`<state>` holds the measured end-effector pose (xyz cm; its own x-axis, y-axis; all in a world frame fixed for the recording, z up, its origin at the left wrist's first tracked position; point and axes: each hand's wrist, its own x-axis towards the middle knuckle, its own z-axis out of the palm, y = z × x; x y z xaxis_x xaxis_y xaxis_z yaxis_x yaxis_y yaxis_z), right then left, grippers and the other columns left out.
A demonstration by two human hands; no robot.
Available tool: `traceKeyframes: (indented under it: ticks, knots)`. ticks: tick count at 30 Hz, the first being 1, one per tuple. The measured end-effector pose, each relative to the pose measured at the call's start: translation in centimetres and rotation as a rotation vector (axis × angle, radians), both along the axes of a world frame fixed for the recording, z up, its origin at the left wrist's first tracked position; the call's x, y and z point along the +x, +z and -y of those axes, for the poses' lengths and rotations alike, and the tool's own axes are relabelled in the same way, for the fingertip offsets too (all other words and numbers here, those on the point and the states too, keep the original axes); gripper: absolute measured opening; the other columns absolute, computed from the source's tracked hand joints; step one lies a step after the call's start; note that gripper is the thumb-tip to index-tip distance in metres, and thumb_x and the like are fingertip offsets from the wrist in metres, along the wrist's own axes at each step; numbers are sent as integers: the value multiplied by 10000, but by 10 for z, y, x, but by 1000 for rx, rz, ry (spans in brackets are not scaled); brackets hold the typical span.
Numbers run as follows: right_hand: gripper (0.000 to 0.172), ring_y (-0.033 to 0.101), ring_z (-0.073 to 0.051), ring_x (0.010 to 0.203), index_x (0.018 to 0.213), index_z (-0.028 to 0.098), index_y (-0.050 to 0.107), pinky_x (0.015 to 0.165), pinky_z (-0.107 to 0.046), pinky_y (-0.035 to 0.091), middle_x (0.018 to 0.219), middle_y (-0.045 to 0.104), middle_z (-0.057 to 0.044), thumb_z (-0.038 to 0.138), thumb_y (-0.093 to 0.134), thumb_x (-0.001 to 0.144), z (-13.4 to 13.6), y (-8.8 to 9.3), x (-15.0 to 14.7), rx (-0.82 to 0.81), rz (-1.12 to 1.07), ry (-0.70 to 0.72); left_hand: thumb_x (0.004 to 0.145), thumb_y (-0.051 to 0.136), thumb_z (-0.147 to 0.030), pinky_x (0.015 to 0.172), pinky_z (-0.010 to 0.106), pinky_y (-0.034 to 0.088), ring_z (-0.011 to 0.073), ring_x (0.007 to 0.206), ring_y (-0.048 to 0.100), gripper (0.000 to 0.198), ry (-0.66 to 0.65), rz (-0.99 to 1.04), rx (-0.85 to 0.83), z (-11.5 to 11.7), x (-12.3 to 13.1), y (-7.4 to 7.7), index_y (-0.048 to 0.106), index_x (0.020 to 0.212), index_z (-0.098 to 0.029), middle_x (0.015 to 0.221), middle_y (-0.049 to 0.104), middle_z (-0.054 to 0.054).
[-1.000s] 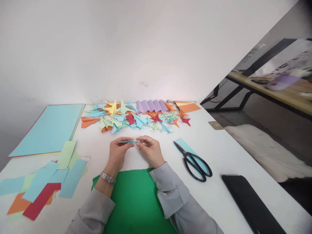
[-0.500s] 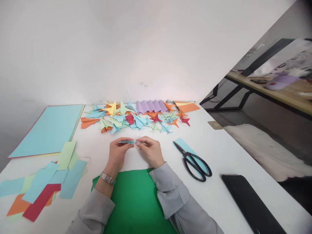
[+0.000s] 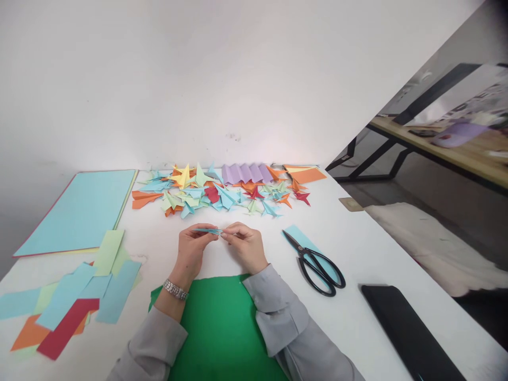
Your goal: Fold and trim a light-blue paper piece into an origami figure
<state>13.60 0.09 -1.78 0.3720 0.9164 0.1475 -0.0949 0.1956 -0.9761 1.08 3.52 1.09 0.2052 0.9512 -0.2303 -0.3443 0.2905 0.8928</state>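
Between my two hands is a small folded piece of light blue paper (image 3: 209, 230), seen nearly edge-on above the white table. My left hand (image 3: 192, 244) pinches its left part between thumb and fingers. On the other end, the thumb and fingertips of my right hand (image 3: 245, 242) are closed, partly covering the paper. Beyond my hands lies a pile of folded paper planes (image 3: 228, 197) in blue, green, orange, yellow and red. Black-handled scissors (image 3: 317, 267) rest to the right, on top of a light blue paper strip (image 3: 298, 234).
Loose coloured paper strips (image 3: 67, 328) overlap at the left, below a stack of large sheets (image 3: 79, 211). A pleated purple paper (image 3: 246, 173) stands by the wall. At the right lies a long black object (image 3: 410, 330). Green fabric (image 3: 222, 328) shows between my forearms.
Almost nothing differs. My right fingertips have shifted very slightly on the blue paper; both hands keep their hold.
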Motion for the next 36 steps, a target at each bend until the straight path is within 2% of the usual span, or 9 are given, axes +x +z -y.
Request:
traceKeyframes:
  ticks: [6, 11, 18, 23, 27, 32, 34, 36]
  knots:
    - [89, 536, -120, 514, 636, 207, 711, 467, -250, 413, 607, 621, 1, 273, 759, 601, 0, 2, 0, -30, -24, 6, 460, 778, -104, 639, 273, 473, 130, 607, 602, 187, -2, 17, -2, 0, 0, -1, 714, 632, -143, 624, 692, 35]
    - [196, 505, -108, 506, 754, 210, 731, 467, -243, 408, 625, 630, 6, 258, 777, 570, 1, 3, -1, -71, -21, -27, 476, 773, -100, 641, 264, 471, 125, 615, 600, 179, -3, 15, 9, -1, -1, -3, 720, 642, -144, 621, 685, 31]
    - [136, 518, -114, 489, 683, 198, 719, 448, -239, 416, 580, 635, -2, 294, 765, 599, 0, 4, 0, -71, -12, 3, 468, 783, -113, 641, 277, 476, 133, 618, 600, 180, -19, 7, 7, -1, -1, -3, 715, 631, -146, 623, 686, 36]
    - [105, 542, -120, 509, 599, 211, 691, 451, -247, 423, 608, 625, 1, 287, 762, 609, 0, 2, 0, 6, -34, 22, 463, 782, -114, 629, 278, 476, 133, 602, 597, 177, -24, 7, -10, 0, 0, -1, 713, 623, -143, 614, 685, 39]
    - [87, 541, -109, 509, 648, 205, 692, 461, -247, 424, 648, 633, 2, 258, 754, 619, 0, 3, -1, 0, -39, 9, 471, 783, -119, 637, 269, 480, 129, 608, 602, 168, -25, 15, -5, 0, 0, -1, 714, 623, -142, 617, 688, 37]
    - [398, 563, -113, 560, 945, 224, 653, 454, -232, 431, 767, 658, 2, 286, 787, 576, 1, 7, 0, -14, -193, 6, 480, 779, -115, 638, 254, 479, 120, 608, 605, 162, -2, 21, -17, 0, -1, 0, 717, 627, -146, 617, 688, 28]
    - [379, 580, -120, 557, 963, 221, 633, 455, -231, 438, 713, 644, 12, 362, 751, 632, 1, 7, 1, -28, -274, 1, 476, 780, -118, 632, 260, 482, 120, 594, 601, 164, 6, 16, -24, 0, 0, 0, 716, 624, -145, 614, 686, 29]
    - [336, 583, -120, 536, 899, 204, 641, 455, -230, 439, 651, 630, 17, 431, 719, 664, 0, 5, 2, -65, -321, -10, 466, 782, -119, 625, 264, 483, 121, 586, 598, 170, 9, 10, -28, 0, 0, 0, 714, 621, -142, 610, 685, 31]
